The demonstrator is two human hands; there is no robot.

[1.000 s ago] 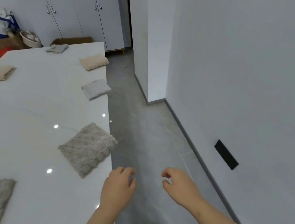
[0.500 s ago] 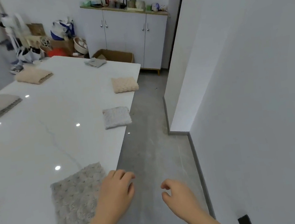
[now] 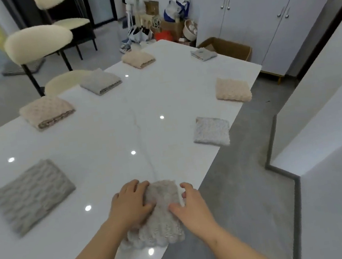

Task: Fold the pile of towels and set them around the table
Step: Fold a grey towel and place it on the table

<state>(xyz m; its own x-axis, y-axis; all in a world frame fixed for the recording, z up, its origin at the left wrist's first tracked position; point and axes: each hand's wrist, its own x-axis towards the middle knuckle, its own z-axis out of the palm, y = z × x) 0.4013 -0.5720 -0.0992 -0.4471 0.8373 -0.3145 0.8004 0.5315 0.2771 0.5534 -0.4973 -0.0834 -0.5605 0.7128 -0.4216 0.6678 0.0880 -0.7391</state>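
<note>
The folded towel lies at the near right edge of the white table, close to the person. It is grey-beige and thick, with a soft bumpy weave and a scalloped near edge. The left hand rests on its left part and presses down, the fingers only slightly bent. The right hand has its thumb on top and its fingers along the right edge; whether they pinch it, I cannot tell. The table top is glossy and stone-like, with a thin vein. Other folded squares lie on it: a ribbed grey towel, a pale grey towel and a beige towel.
</note>
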